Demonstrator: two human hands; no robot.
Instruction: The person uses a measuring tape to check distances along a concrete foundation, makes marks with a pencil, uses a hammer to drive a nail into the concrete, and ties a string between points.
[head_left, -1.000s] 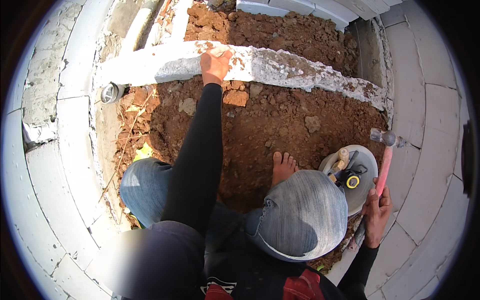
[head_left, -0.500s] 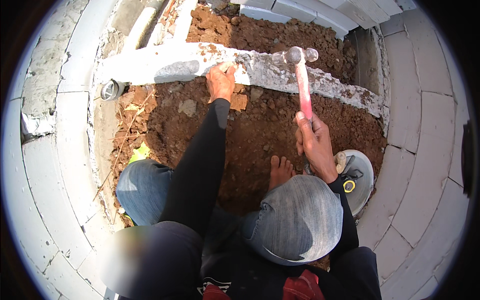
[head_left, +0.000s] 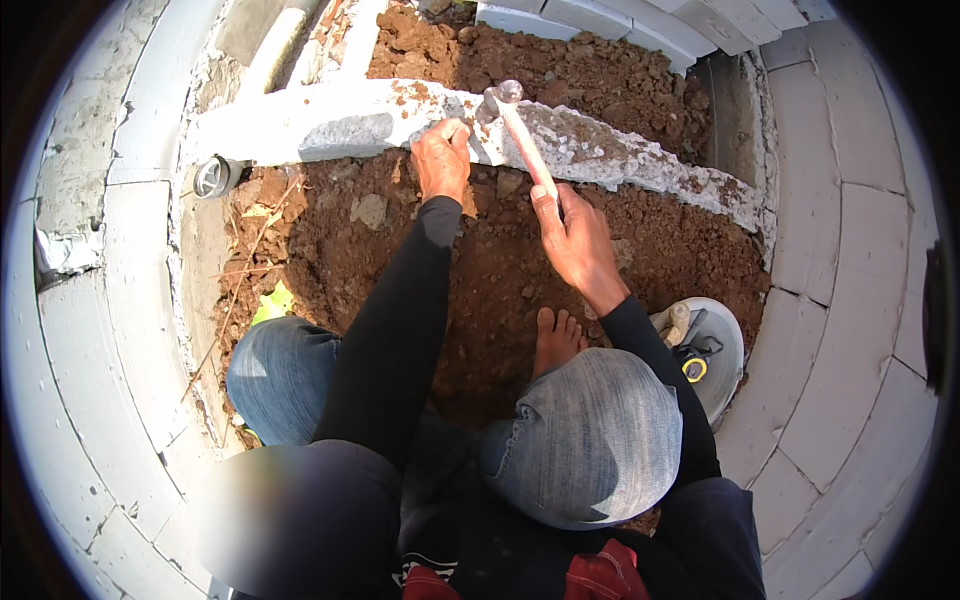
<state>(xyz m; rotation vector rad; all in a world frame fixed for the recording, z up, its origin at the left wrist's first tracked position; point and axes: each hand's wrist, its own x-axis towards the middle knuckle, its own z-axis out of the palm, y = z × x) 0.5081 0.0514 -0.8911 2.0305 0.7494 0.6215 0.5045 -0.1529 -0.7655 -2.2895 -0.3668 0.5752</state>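
Observation:
A long white block [head_left: 330, 120], crusted with soil, lies across red earth [head_left: 480, 270] in front of me. My left hand [head_left: 445, 158] sits on its near edge with curled fingers; whether it pinches something small is hidden. My right hand [head_left: 575, 235] grips the pink handle of a hammer [head_left: 525, 145]. The hammer's metal head sits on top of the block, just right of my left hand.
I squat with my bare foot [head_left: 555, 340] on the soil and denim knees below. A grey pan [head_left: 728, 345] at right holds a yellow tape measure [head_left: 693, 370] and tools. A pipe end [head_left: 212, 177] sticks out at left. White block walls [head_left: 850, 250] ring the pit.
My right hand swung the hammer from beside the pan at right up to the block, and its head came down next to my left hand, which stayed on the block.

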